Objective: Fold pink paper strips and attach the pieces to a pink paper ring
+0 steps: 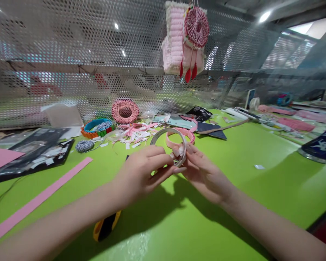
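Note:
Both my hands meet over the middle of the green table (233, 188). My left hand (142, 172) and my right hand (202, 170) pinch the near edge of a thin grey ring (163, 134), a roll of tape or band held upright between the fingertips. Just behind the ring lies a pink ring (188, 133) on the table. A yellow and black tool (105, 226) lies under my left forearm.
A pink paper strip (43, 197) lies at the left, with black packets (40, 150) beyond it. Pink scraps (136, 132), a pink woven disc (125, 110), coloured rings (96, 127) and dark fabric (212, 130) crowd the back. A pink hanging ornament (184, 40) hangs on the perforated metal screen (70, 54).

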Tool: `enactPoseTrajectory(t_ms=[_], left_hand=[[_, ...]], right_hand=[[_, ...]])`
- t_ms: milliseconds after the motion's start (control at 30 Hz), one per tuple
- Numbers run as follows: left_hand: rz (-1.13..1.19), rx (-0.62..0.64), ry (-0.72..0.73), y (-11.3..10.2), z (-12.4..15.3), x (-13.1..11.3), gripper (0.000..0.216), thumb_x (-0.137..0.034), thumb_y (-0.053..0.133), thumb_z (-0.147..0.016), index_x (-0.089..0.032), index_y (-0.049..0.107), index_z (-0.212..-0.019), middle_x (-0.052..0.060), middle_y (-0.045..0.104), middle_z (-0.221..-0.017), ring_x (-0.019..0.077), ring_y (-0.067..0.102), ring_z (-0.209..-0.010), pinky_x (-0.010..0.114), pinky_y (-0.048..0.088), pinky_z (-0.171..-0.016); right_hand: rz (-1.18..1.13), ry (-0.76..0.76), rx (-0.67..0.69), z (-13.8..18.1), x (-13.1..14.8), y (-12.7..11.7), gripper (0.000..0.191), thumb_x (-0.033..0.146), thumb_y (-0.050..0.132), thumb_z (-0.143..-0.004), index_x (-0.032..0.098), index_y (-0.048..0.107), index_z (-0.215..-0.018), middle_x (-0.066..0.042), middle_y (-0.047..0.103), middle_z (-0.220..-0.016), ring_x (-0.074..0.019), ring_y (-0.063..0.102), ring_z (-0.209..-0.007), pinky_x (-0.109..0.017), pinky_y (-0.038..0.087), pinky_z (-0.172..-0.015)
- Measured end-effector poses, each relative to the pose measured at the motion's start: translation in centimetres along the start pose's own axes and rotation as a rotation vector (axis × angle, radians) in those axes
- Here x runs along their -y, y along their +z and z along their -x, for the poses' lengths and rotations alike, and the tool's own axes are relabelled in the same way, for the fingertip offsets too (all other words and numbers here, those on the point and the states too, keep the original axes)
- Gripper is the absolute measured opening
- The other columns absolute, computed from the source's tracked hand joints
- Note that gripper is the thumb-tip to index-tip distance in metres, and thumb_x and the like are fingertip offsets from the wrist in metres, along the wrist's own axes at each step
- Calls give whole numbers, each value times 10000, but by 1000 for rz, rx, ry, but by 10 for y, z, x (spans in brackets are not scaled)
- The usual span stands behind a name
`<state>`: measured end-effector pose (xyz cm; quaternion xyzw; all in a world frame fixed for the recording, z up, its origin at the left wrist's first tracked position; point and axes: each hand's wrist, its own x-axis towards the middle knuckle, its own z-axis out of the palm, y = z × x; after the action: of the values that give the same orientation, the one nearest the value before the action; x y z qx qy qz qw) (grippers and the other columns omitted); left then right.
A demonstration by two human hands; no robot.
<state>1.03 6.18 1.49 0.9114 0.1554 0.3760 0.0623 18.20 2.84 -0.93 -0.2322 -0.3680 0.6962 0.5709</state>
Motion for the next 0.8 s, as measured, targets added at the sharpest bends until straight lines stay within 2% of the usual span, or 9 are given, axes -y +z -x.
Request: enactPoseTrajectory(t_ms=[200,367,467,600,700,800], left_hand=[[-19,-72,146,7,3,0,258,-169,411,-956,-149,538,-733,-4,498,-628,107,413,-555,211,340,-509],[-63,-115,178,9,5,-1,241,-177,387,-967,-154,510,-761,-11,464,-627,110,366,-542,219,318,-488],[-94,-117,174,11,6,-1,280,-178,361,-973,-155,498,-731,-20,430,-605,104,348,-518,216,308,-465],[-148,-195,165,6,6,0,241,-178,428,-952,-155,509,-727,-37,395,-582,96,330,-494,217,275,-442],[-130,-248,121,-1,3,0,183,-147,486,-923,-151,520,-744,-38,419,-590,86,363,-501,201,289,-450],[-97,-232,76,-6,-1,1,181,-132,503,-911,-149,522,-731,-36,454,-589,80,392,-513,191,316,-469]], right_hand=[[-72,-12,53,4,-1,2,93,239,731,-784,216,695,-867,23,641,-847,-86,575,-804,-155,476,-750],[-52,-16,136,7,0,3,74,228,649,-863,199,697,-911,20,656,-886,-82,583,-825,-164,481,-774],[-32,-21,151,7,-1,3,110,218,630,-876,196,696,-962,16,660,-906,-89,589,-825,-171,488,-753],[-42,-33,144,6,-2,1,96,250,618,-886,203,701,-898,19,653,-865,-91,587,-811,-179,485,-788],[-32,-40,102,4,-2,-1,89,268,648,-863,200,704,-876,21,655,-856,-86,588,-838,-164,470,-831],[-31,-57,81,3,0,0,78,262,658,-852,199,705,-851,31,649,-839,-76,590,-843,-147,467,-822]])
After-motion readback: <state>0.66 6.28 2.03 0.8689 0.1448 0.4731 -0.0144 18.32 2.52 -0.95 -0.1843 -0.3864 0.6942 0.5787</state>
